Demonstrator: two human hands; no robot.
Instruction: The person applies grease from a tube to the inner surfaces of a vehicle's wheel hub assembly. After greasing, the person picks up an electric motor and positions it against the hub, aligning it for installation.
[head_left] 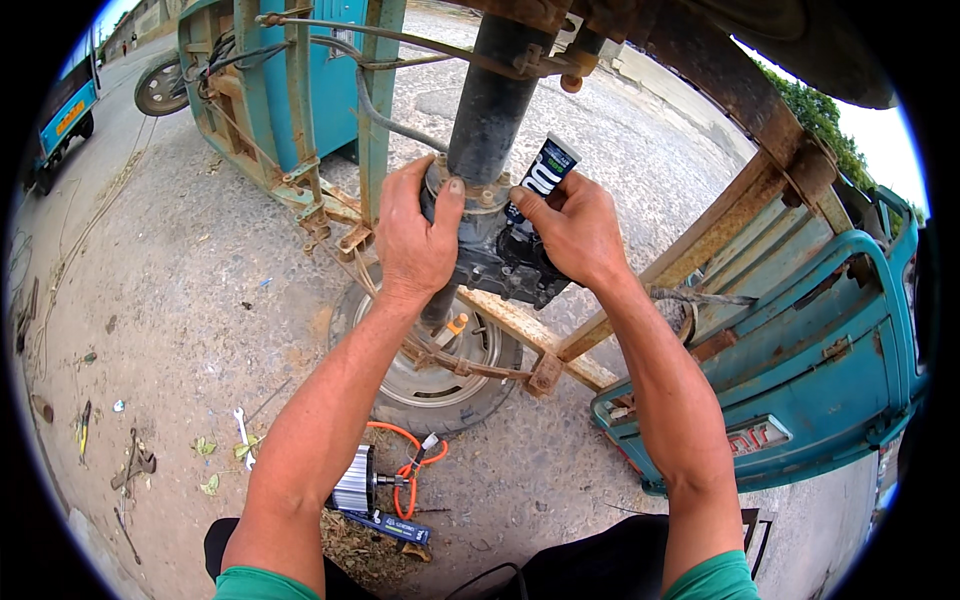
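My right hand (582,232) pinches a dark squeeze tube (548,172) with pale lettering between thumb and bent fingers. The tube stands tilted, its crimped end up, and its lower end sits by the bolted flange (488,196) of a black axle tube (492,95). My left hand (416,235) grips the left side of that flange, thumb in front and fingers curled round behind. Below the flange, between both hands, is a dark, greasy housing (508,272). Its far side is hidden, and whether paste leaves the tube I cannot make out.
A spoked wheel (450,395) lies beneath the rusty frame. On the ground are a silver motor (354,484), an orange cable (412,470), a blue box (400,527) and a wrench (243,432). Teal vehicle panels (800,375) stand right, with another teal body (310,95) far left.
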